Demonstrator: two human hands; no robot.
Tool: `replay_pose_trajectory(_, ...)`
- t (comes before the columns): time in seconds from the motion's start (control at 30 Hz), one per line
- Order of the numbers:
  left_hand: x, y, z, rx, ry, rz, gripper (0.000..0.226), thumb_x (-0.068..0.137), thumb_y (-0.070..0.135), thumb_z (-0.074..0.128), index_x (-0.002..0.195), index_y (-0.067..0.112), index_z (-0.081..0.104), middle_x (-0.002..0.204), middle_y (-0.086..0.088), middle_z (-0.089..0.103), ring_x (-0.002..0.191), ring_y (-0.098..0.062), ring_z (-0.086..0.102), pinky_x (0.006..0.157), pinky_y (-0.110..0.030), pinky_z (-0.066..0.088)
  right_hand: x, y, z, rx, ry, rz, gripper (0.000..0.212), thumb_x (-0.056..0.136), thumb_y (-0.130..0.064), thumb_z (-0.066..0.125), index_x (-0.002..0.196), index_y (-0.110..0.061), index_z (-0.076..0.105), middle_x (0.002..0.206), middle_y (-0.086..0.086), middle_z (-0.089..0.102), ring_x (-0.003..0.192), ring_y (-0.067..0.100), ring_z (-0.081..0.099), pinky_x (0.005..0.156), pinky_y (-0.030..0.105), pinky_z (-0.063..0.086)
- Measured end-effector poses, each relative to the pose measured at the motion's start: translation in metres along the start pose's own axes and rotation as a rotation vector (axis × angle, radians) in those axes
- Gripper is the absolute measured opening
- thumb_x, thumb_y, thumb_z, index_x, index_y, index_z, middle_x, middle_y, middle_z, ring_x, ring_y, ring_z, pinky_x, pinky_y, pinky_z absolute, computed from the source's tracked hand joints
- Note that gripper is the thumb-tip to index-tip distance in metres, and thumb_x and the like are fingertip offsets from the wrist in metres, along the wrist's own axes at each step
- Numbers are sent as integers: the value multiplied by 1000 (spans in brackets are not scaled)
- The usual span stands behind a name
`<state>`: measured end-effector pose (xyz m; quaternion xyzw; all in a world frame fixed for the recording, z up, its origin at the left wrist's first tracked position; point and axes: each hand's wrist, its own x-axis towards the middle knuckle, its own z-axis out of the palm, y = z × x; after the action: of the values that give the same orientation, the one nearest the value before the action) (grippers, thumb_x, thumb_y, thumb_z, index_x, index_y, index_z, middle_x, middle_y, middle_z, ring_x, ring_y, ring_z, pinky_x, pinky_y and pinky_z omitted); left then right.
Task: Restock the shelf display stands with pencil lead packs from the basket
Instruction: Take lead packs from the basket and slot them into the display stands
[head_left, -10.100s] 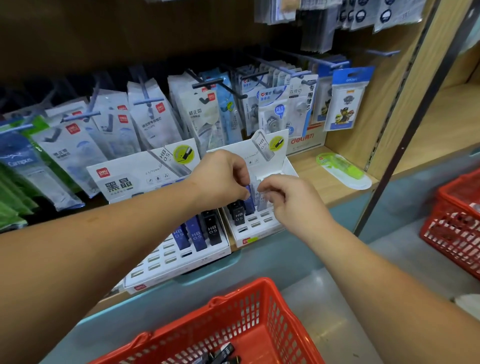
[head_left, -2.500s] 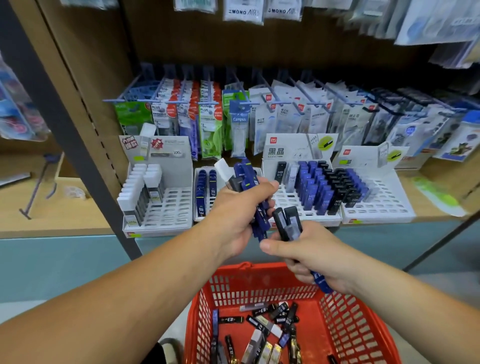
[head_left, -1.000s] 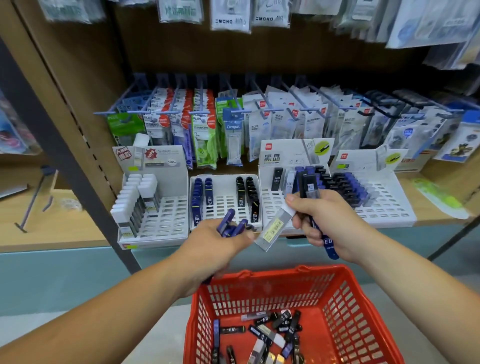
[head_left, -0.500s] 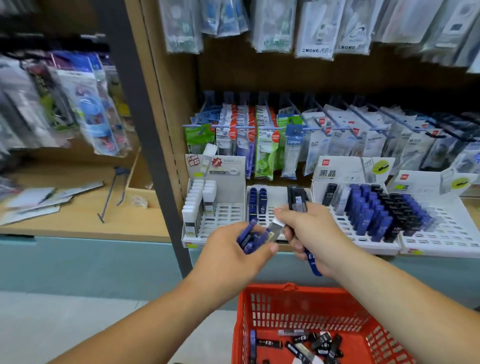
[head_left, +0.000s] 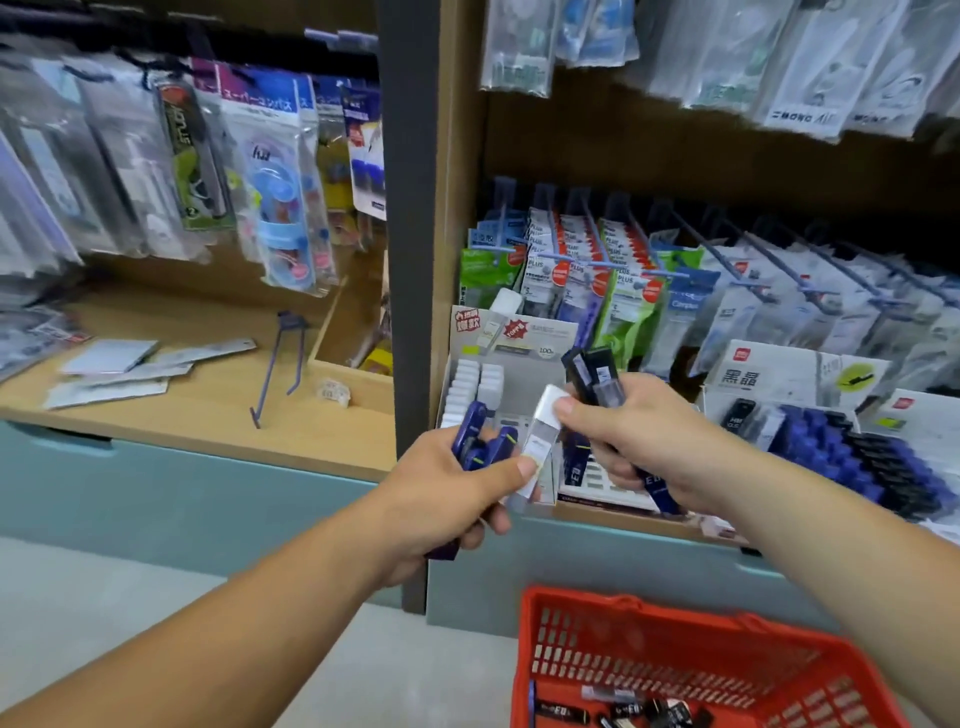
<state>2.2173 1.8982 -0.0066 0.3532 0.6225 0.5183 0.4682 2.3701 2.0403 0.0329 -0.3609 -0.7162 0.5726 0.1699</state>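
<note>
My left hand (head_left: 447, 488) grips several blue lead packs (head_left: 480, 439), and its thumb presses on a white-capped clear lead pack (head_left: 540, 441). My right hand (head_left: 639, 441) holds black lead packs (head_left: 592, 376) and pinches the top of the same white-capped pack. Both hands hover in front of the white display stand (head_left: 470, 384) holding white packs at the shelf's left end. A second stand (head_left: 810, 421) with blue and black packs sits to the right. The red basket (head_left: 675, 654) below holds several loose packs.
A dark upright post (head_left: 410, 260) divides the shelving. Left of it, a wooden shelf (head_left: 197, 421) carries flat packets and a loose blue hook (head_left: 283, 364). Hanging stationery packs (head_left: 597, 270) fill pegs behind the stands. Teal drawer fronts run under the shelf.
The view has swung left, so the stands now lie right of centre. My hands have come together on the white-capped pack, with my left thumb now on it.
</note>
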Motion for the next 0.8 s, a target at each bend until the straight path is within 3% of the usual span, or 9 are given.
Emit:
replay_pose_trajectory(0.1,6,-7,-5,-21,85,-60,26,95,26,74,110,5,68,61,-3,67,43,-11,50,44,-23,36,15,-5,8,-47,22,-6,25,99,-19,67,100,4,57,46,6,31,37,17,25,42,24,23)
replay_pose_trajectory(0.27,15,-11,-11,-193,174,-97,21,94,9,72,112,3,65,102,-24,74,61,-17,63,51,-27,33,36,3,20,14,55,6,18,100,-19,66,97,-5,56,45,4,35,37,17,26,44,26,23)
replay_pose_trajectory(0.4,22,-17,-11,-127,226,-88,15,94,10,71,108,9,68,96,-17,78,61,-18,63,50,-27,35,44,10,20,2,27,-32,14,99,-14,67,108,-10,57,41,-8,44,39,17,27,45,26,23)
replay_pose_trajectory(0.5,26,-20,-12,-143,253,-108,13,92,9,72,104,8,68,97,-20,76,57,-20,61,50,-27,36,54,10,19,-19,71,-72,11,98,-14,68,103,-18,59,46,-13,51,38,14,34,45,24,27)
replay_pose_trajectory(0.57,27,-22,-14,-125,244,-131,14,91,7,71,104,3,66,92,-25,74,57,-22,59,50,-27,36,65,8,18,-100,159,-147,13,96,-17,70,104,-24,62,67,-17,64,51,3,54,53,22,38)
replay_pose_trajectory(0.63,26,-25,-14,-92,219,-148,13,88,4,73,99,3,65,77,-23,69,57,-21,55,48,-26,37,76,8,19,-195,214,-242,22,94,-17,72,112,-27,63,96,-20,68,84,-4,62,76,18,43)
replay_pose_trajectory(0.7,25,-27,-14,-54,197,-162,15,85,0,74,92,8,64,69,-13,63,51,-16,52,46,-24,38,83,12,24,-259,188,-295,27,94,-14,73,113,-28,59,101,-24,63,92,-7,58,79,9,40)
replay_pose_trajectory(0.8,26,-27,-15,-34,213,-176,15,84,-2,73,87,10,64,67,-8,62,51,-15,52,45,-21,38,94,24,35,-387,149,-295,28,93,-17,73,112,-29,56,97,-26,60,94,-2,57,81,17,40)
